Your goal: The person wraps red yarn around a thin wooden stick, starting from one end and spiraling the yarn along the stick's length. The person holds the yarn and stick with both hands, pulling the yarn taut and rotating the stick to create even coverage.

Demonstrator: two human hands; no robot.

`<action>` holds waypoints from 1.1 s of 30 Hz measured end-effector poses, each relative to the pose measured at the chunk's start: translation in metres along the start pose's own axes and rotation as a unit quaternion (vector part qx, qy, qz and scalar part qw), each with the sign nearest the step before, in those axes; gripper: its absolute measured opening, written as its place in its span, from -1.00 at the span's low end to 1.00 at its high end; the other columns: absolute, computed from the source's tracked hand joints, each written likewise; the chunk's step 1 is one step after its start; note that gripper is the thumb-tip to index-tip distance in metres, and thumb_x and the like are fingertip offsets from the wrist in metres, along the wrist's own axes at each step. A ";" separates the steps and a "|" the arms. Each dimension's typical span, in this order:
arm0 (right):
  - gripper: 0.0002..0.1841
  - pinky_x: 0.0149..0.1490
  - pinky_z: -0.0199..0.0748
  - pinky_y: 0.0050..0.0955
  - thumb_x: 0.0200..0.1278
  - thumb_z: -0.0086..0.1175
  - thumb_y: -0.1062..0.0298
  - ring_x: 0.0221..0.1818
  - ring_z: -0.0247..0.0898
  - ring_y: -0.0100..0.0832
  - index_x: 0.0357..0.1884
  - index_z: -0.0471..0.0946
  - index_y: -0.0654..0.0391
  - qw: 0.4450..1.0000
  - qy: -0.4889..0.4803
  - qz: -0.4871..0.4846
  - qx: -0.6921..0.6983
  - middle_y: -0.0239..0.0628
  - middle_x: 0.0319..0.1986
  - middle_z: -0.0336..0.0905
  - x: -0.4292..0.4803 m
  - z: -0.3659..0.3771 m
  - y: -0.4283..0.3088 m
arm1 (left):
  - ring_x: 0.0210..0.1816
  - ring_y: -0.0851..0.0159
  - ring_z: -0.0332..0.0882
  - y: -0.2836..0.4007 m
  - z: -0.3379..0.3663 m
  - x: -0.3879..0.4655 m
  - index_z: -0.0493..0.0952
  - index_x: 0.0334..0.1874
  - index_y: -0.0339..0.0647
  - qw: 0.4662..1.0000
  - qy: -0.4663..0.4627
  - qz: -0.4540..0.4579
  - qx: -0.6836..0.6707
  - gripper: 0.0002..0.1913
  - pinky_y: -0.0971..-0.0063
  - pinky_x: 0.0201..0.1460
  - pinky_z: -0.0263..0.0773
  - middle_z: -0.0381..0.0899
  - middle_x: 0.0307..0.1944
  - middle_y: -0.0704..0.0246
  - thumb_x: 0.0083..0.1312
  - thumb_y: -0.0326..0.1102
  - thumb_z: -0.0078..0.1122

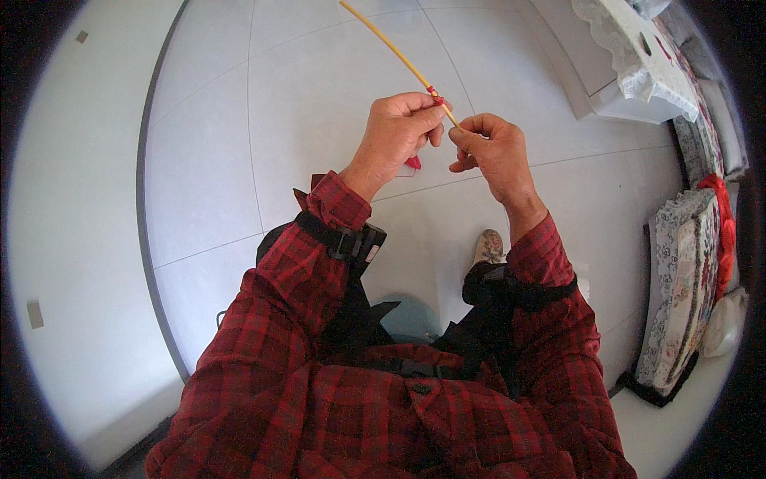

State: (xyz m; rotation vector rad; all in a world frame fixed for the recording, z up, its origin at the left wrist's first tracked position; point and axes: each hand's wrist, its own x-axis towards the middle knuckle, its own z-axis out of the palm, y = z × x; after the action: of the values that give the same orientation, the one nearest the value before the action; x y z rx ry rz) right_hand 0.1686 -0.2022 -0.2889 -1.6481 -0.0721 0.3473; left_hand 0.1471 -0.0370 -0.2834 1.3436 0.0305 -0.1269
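Observation:
A thin yellow stick (392,48) slants from the top edge of the view down to my two hands. Red cord (435,96) is wound and knotted around it near its lower end. My left hand (404,129) pinches the stick just below the red knots. My right hand (491,146) grips the stick's lower tip between thumb and fingers. A small red piece (413,162), whose kind I cannot tell, shows under my left hand, with a fine thread beside it.
A table with a white lace cover (634,66) stands at the upper right. A seat with a patterned, lace-edged cover (679,293) and a red cloth (723,233) are at the right. A white wall (72,179) runs along the left. A bluish round object (410,317) is between the legs.

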 end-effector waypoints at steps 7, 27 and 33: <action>-0.82 -0.58 0.13 -0.67 0.24 0.14 0.35 -0.57 0.26 -0.69 -0.31 0.56 0.30 1.000 -0.024 0.006 0.003 -0.40 -0.54 0.44 0.003 -0.003 0.000 | -0.68 0.67 0.08 -0.002 0.001 0.001 0.55 -0.17 -0.34 1.000 -0.006 -0.005 0.005 -0.81 0.75 -0.67 -0.08 0.48 -0.59 0.45 0.37 -0.34 0.05; -0.76 -0.55 0.24 -0.66 0.28 0.09 0.29 -0.56 0.26 -0.66 -0.31 0.53 0.31 1.000 -0.016 -0.010 0.015 -0.41 -0.55 0.44 -0.002 0.000 -0.001 | -0.65 0.67 0.12 -0.002 0.001 -0.001 0.55 -0.16 -0.32 0.997 -0.046 -0.026 0.053 -0.79 0.74 -0.65 -0.04 0.51 -0.54 0.43 0.39 -0.30 0.01; -0.79 -0.54 0.28 -0.64 0.26 0.10 0.33 -0.60 0.27 -0.65 -0.30 0.53 0.31 0.999 -0.001 -0.033 -0.025 -0.41 -0.57 0.44 -0.002 -0.003 -0.005 | -0.70 0.66 0.09 -0.003 0.002 -0.002 0.57 -0.21 -0.36 0.999 -0.025 -0.027 0.033 -0.79 0.69 -0.70 0.01 0.54 -0.60 0.37 0.32 -0.34 0.03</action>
State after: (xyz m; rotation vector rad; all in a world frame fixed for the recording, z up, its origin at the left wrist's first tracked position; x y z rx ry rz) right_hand 0.1683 -0.2051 -0.2834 -1.6897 -0.1376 0.2998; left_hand 0.1448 -0.0393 -0.2855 1.4047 0.0200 -0.2082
